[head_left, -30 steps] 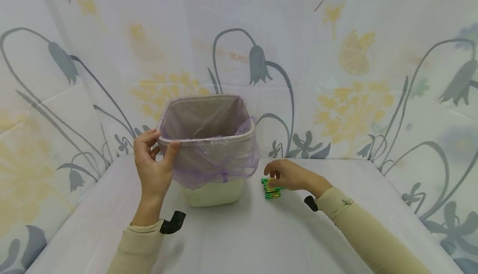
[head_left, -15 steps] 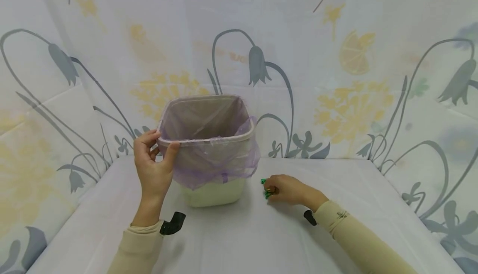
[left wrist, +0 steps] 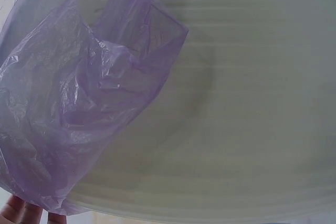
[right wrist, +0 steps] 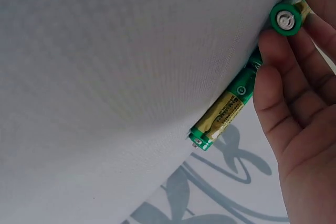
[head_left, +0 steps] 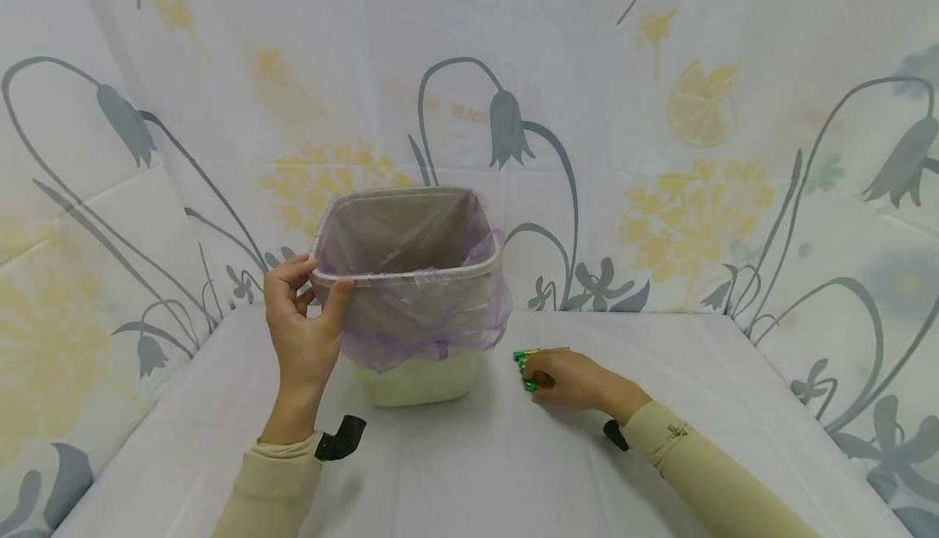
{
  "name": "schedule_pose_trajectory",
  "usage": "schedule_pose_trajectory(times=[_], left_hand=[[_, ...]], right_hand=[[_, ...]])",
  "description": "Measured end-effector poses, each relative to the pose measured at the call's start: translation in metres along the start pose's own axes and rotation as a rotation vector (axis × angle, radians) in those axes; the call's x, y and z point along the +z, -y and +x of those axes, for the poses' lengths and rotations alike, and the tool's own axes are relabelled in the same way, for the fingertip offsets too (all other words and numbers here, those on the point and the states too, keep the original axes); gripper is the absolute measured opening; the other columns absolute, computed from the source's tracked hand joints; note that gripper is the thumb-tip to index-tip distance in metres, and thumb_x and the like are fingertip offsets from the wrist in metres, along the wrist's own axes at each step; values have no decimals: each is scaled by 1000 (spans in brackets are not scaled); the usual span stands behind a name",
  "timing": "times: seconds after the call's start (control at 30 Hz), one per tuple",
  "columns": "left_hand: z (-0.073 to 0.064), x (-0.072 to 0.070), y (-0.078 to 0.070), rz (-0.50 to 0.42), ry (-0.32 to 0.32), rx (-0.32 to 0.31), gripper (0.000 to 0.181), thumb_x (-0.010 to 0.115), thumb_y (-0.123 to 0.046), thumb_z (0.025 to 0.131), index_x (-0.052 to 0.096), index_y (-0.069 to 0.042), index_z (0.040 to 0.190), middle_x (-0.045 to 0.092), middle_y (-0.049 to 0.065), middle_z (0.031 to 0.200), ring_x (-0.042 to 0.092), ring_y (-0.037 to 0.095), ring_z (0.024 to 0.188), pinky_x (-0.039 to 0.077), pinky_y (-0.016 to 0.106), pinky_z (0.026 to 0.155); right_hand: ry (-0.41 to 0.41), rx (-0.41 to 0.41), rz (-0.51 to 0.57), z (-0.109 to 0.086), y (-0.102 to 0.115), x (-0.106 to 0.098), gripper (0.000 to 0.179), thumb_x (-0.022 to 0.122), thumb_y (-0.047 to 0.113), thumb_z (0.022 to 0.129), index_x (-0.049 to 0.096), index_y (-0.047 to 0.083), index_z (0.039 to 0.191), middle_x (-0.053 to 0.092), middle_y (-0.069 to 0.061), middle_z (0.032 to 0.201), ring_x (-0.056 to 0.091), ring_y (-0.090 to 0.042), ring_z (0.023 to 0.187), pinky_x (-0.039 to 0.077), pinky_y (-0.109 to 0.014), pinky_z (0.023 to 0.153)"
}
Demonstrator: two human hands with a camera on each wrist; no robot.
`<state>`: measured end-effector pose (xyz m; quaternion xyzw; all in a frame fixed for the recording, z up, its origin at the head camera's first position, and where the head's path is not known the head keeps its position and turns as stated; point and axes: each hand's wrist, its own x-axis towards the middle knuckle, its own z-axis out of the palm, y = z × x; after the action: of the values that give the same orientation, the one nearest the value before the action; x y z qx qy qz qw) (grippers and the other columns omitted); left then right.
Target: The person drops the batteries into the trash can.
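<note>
A pale trash bin point(head_left: 418, 381) stands left of centre in the head view, lined with a thin purple trash bag point(head_left: 418, 314) folded over its rim. My left hand point(head_left: 304, 338) grips the bin's near left corner, thumb over the front of the rim. To the right of the bin, my right hand point(head_left: 575, 379) is down at several green and gold batteries point(head_left: 526, 355) on the table, partly covering them. Seen from the right wrist, thumb and fingers pinch one battery point(right wrist: 286, 20), its end facing the camera. Another battery point(right wrist: 223, 114) lies beside the fingers.
White cloth covers the table point(head_left: 469, 473). A flower-printed curtain point(head_left: 601, 114) rises behind it and along both sides. Black wrist-camera mounts point(head_left: 341, 438) stick out at both cuffs.
My right hand has come down from above the batteries and closed its fingers on one, shifting slightly toward me. The left hand and the trash bin have stayed put.
</note>
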<state>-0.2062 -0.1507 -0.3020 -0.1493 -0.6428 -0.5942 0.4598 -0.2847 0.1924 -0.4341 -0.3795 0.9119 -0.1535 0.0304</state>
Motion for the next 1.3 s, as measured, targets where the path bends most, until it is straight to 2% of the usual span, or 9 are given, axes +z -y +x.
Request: schedule_pose_trajectory(times=[0.3,0.6,0.73,0.87,1.03,1.23,1.3], left_hand=[[0,0,0,5,2,-3,49,73,-4,83,42,20,112,43,31,124,50,32,108,43,24,88],[0,0,-1,13,2,-2,50,74,-7,84,42,20,112,45,29,124,51,29,108,43,23,88],[0,0,0,5,3,1,49,73,-4,83,42,20,112,44,29,124,50,32,108,43,23,87],[1,1,0,0,2,4,49,73,-3,83,41,21,112,44,30,123,49,36,108,43,24,87],[2,0,5,1,-6,2,50,74,-6,83,42,19,112,46,27,123,51,33,108,43,23,87],[0,-2,5,12,-2,-10,46,73,2,82,43,19,113,43,31,125,50,32,108,43,23,87],[0,-1,1,10,1,-13,46,72,3,82,42,20,112,42,33,125,49,35,108,43,24,87]], right_hand=[[18,-24,92,-1,-2,0,16,75,15,84,61,15,91,49,10,76,47,-5,72,42,-23,63],[20,-6,102,-1,-2,0,16,74,15,83,62,17,93,52,11,77,49,-5,73,44,-23,65],[14,9,107,-2,0,-9,16,74,15,84,63,17,96,54,12,80,51,-6,75,46,-25,68],[-3,-3,110,0,5,-31,18,72,13,85,64,13,102,56,11,83,53,-6,77,47,-27,70],[-28,-23,91,10,17,-71,20,71,14,87,63,12,105,58,9,83,54,-7,75,48,-28,68],[-74,-69,82,23,36,-120,22,70,16,88,62,11,108,59,7,83,55,-10,74,49,-30,67],[-101,-97,79,27,42,-136,22,70,14,88,62,10,108,59,6,82,55,-10,73,49,-30,65]])
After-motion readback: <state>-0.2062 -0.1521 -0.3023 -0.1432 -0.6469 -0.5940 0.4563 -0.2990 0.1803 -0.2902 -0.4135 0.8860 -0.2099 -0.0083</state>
